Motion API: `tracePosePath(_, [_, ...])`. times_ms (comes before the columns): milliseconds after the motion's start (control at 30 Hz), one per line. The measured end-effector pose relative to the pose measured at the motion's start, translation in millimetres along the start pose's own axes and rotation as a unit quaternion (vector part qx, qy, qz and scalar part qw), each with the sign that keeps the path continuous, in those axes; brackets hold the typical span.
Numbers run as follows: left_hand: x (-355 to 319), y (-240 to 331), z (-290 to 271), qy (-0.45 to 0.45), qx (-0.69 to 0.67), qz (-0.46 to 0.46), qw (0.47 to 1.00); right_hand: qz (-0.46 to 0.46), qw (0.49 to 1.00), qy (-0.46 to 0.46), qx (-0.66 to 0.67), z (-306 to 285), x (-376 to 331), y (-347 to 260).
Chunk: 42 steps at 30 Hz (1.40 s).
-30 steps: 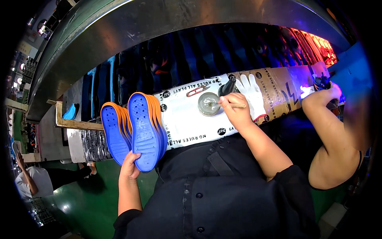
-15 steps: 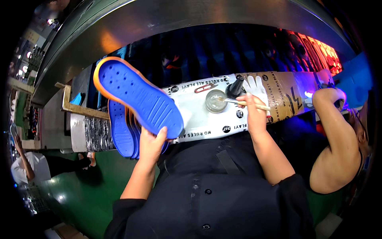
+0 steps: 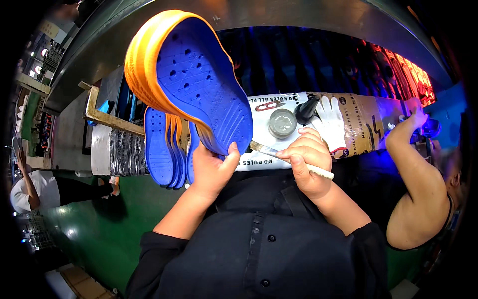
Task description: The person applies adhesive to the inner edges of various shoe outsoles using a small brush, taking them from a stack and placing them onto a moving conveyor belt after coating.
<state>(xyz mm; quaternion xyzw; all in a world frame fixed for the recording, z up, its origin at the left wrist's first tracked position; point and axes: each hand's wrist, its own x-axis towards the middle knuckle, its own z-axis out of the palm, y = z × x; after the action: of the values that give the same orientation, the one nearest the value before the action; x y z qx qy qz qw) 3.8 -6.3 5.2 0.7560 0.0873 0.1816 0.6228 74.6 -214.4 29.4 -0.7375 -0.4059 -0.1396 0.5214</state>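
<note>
My left hand (image 3: 215,169) grips the heel end of a large shoe sole (image 3: 199,74), blue inside with an orange sidewall. It is raised and tilted, so its hollow inner face and its outer wall both show. A flat paint brush (image 3: 294,158) with a pale handle is in my right hand (image 3: 311,162), its bristles close beside the sole's heel edge; I cannot tell whether they touch. Just past the brush stands a glass jar (image 3: 282,123) of clear liquid on the white covering (image 3: 261,129). Next to the jar leans a black squeeze bottle (image 3: 307,109).
Several more blue and orange soles (image 3: 160,149) stand at the left. Red snips (image 3: 269,105) and a white glove (image 3: 329,117) lie on the bench beside brown cardboard (image 3: 361,124). A dark conveyor (image 3: 289,60) runs behind. A co-worker's arm (image 3: 418,174) reaches in at right.
The sole has come up and turned, showing more of its orange side. My right hand has drawn the brush from the jar back toward the sole's heel.
</note>
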Motion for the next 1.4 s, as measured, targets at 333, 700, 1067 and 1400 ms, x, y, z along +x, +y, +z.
tracePosePath(333, [-2,-3,-3,0.036,0.049,0.097,0.993,-0.009,0.998,-0.034,-0.051,8,0,-4])
tracePosePath(700, [-3,-7,-7,0.035,0.095,0.141,0.985,-0.015,0.999,-0.030,-0.037,11,1,-3])
tracePosePath(1067, [-3,-13,0,0.047,0.052,0.174,0.982,-0.048,0.996,-0.050,-0.054,13,1,-3])
tracePosePath(1400, [-2,-15,4,0.070,0.061,0.216,0.972,-0.015,0.999,-0.023,-0.020,12,0,-1])
